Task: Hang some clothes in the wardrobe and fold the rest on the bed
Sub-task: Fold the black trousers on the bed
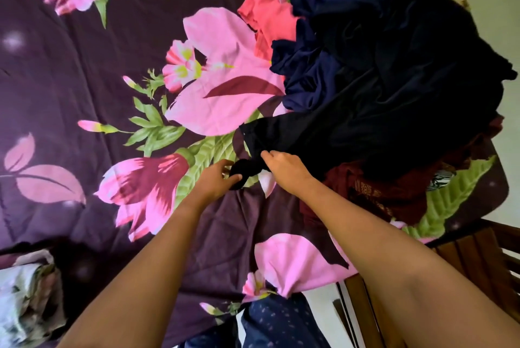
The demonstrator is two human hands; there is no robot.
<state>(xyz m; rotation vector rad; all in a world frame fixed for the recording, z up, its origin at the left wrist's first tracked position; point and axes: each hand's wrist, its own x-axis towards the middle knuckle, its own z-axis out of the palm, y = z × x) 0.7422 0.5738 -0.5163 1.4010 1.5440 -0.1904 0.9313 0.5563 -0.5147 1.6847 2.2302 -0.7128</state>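
Floral bedspread (pixel 84 100), left hand (pixel 215 183), right hand (pixel 284 169), seemingly pinching black garment (pixel 394 88)

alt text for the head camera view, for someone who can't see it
The left hand and right hand grip the bunched end of a black cloth garment lying atop a heap with navy blue cloth, coral cloth and maroon patterned cloth. The heap sits on a dark purple bedsheet printed with large pink flowers.

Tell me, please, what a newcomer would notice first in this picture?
The bedsheet, dark purple with huge pink flowers, fills the frame. A heap of dark clothes sits at the upper right. At centre, the left hand and right hand grip the bunched end of a black garment.
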